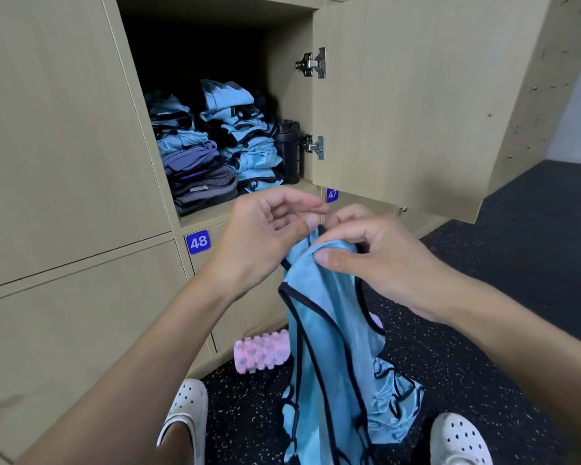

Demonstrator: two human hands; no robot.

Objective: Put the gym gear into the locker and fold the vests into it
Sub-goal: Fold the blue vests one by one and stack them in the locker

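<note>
Pinching the glossy blue, dark-piped vest [322, 313]: right hand [376, 263]; left hand [259, 239] curled at its hem, grip unclear

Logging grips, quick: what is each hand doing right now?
Left hand: thumb at the vest, grip cannot be told.
Right hand: pinching the vest's top.
</note>
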